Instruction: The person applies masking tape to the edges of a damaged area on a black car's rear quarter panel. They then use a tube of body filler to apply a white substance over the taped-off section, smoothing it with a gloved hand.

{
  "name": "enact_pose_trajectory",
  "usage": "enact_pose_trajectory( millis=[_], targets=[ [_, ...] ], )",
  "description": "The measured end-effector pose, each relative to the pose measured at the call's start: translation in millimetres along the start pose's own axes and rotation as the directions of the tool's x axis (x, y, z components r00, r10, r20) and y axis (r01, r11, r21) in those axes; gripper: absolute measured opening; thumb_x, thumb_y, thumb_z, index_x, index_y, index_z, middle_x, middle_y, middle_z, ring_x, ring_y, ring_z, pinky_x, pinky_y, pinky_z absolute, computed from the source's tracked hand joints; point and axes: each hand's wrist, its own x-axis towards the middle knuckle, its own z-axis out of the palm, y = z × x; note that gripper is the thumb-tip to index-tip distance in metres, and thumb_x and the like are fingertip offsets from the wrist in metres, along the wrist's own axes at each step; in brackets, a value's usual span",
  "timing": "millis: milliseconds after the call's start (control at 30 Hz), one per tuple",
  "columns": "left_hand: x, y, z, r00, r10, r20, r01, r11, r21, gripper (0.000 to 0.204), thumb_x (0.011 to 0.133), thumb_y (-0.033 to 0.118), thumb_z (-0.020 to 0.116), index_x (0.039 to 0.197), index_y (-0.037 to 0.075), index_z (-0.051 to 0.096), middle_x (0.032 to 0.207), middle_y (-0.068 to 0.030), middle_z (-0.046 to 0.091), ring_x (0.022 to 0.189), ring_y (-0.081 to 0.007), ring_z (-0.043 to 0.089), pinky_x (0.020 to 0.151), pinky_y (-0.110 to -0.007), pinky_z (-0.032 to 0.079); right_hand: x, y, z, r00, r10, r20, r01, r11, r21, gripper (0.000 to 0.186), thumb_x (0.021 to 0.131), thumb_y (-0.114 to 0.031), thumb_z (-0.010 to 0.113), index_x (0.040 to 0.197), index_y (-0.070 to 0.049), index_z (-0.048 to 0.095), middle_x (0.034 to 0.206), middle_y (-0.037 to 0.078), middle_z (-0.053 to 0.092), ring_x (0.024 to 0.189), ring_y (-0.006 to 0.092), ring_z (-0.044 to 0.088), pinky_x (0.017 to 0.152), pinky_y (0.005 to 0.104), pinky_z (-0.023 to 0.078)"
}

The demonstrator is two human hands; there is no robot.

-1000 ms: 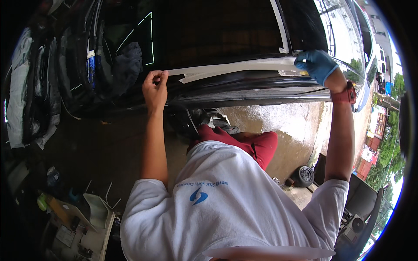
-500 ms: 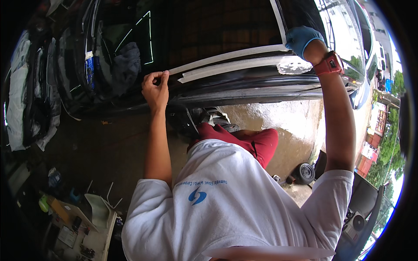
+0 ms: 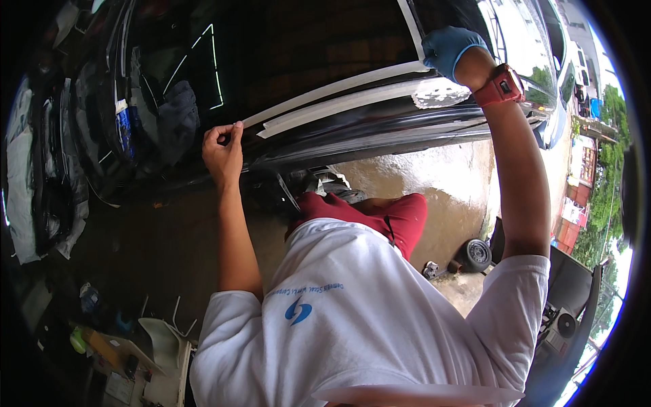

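A pale strip of masking tape (image 3: 332, 89) stretches across a glossy black car panel (image 3: 298, 51) between my two hands. My bare left hand (image 3: 225, 152) pinches its left end between thumb and fingertips. At the other end, my right hand (image 3: 453, 53), in a blue glove, is closed with its fingers pressed at the tape; the fingertips are partly hidden. Just below runs a second tape strip (image 3: 332, 110), stuck along the panel's edge. A third tape strip (image 3: 411, 27) leads away from my right hand toward the far side.
A whitish patch (image 3: 442, 93) shows beside my right wrist. Dark cloth (image 3: 178, 112) and a blue-and-white tube-like item (image 3: 124, 129) lie to the left. Behind me are a wheel (image 3: 475, 254), a white chair (image 3: 163, 342) and a cluttered table (image 3: 178, 380). Covered parts (image 3: 24, 176) stand far left.
The whole view has shifted, so the car and both hands sit slightly farther left. Both hands keep their places at the ends of the tape strip.
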Motion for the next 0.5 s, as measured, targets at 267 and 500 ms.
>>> enact_pose_trajectory(
  millis=[267,500],
  targets=[
    [9.7,8.9,-10.8,0.994,-0.013,0.113,0.006,0.998,0.065,0.033,0.091,0.034,0.086,0.086,0.003,0.076,0.089,-0.0057,0.065,0.083,-0.0202,0.058,0.081,-0.038,0.05,-10.7,-0.9,-26.1,0.991,-0.048,-0.127,0.042,0.998,-0.05,0.016,0.093,-0.025,0.074,0.101,-0.015,0.084,0.095,0.015,0.079,0.09,0.037,0.076,0.083,0.0456,0.06],
    [14.0,-13.4,-8.2,0.982,-0.084,0.166,0.103,0.989,-0.107,0.032,0.093,0.03,0.085,0.087,0.0,0.074,0.095,-0.0042,0.062,0.088,-0.0166,0.053,0.085,-0.034,0.046,-10.2,2.4,-30.5,0.982,-0.127,-0.137,0.113,0.988,-0.104,0.015,0.08,-0.028,0.072,0.083,-0.017,0.082,0.085,0.011,0.078,0.081,0.0361,0.076,0.071,0.0479,0.061]
  ],
)
